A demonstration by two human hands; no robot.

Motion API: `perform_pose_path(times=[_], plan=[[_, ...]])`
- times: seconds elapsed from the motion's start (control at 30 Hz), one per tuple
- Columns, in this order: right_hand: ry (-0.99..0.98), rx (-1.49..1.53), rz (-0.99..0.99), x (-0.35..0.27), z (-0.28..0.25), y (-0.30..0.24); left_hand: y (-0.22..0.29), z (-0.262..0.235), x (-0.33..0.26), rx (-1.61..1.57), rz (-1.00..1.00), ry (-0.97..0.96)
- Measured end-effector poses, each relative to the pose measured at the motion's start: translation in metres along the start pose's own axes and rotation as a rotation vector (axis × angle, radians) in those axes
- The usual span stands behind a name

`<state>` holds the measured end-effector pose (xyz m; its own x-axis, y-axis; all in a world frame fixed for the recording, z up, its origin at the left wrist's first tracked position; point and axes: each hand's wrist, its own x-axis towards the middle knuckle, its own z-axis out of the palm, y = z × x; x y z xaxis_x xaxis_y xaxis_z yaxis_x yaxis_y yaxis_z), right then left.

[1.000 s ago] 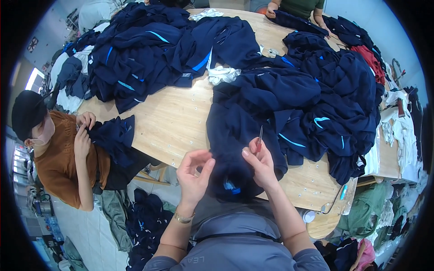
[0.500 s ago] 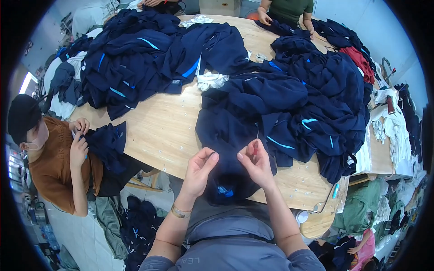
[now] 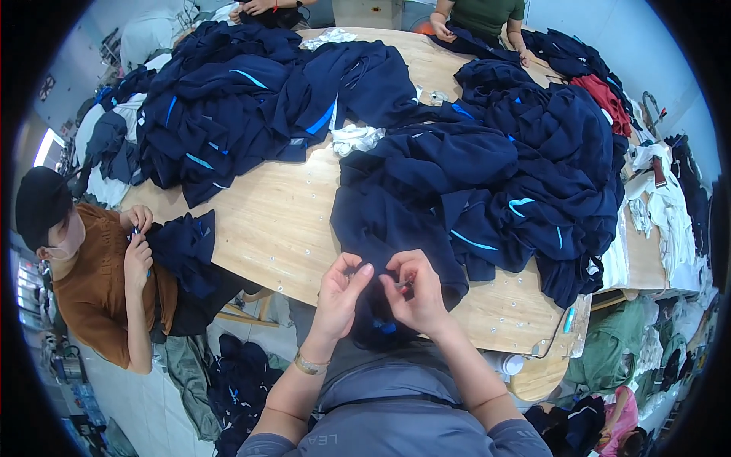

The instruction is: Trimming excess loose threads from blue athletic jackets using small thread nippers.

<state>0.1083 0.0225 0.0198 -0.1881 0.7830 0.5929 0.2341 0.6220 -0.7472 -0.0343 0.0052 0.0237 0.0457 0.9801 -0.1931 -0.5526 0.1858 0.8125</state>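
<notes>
A dark navy garment (image 3: 381,221) lies draped over the near table edge in front of me, with a small bright blue patch on its lower part. My left hand (image 3: 340,297) is closed in a pinch over the garment, apparently on its edge; the fingertips hide the exact spot. Close beside it, my right hand (image 3: 417,293) is closed round a small slim tool (image 3: 405,284) with a red handle and thin metal tip. Most of the tool is hidden by the fingers, and its exact kind is unclear. The two hands are slightly apart.
Navy garments with light blue trim pile up at right (image 3: 548,152) and far left (image 3: 228,99) on the wooden table (image 3: 266,228). A white cloth bundle (image 3: 356,139) lies between. At left a co-worker (image 3: 103,282) handles navy cloth; others work across the table.
My right hand has moved left, closer to my left hand, and turned the tool from pointing upward to lying mostly hidden in the fingers. The left hand has shifted slightly.
</notes>
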Motion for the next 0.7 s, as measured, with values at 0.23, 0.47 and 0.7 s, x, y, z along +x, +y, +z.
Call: perform_pose_path(times=[0.23, 0.47, 0.7], plan=[[0.348, 0.417, 0.372, 0.001, -0.009, -0.001, -0.007, -0.012, -0.001, -0.112, -0.106, 0.029], [0.192, 0.351, 0.478, -0.027, -0.015, 0.007, -0.007, 0.018, -0.005, -0.556, -0.467, 0.134], [-0.051, 0.192, 0.461, -0.022, -0.025, 0.007, -0.033, 0.008, -0.004, -0.365, -0.350, 0.004]])
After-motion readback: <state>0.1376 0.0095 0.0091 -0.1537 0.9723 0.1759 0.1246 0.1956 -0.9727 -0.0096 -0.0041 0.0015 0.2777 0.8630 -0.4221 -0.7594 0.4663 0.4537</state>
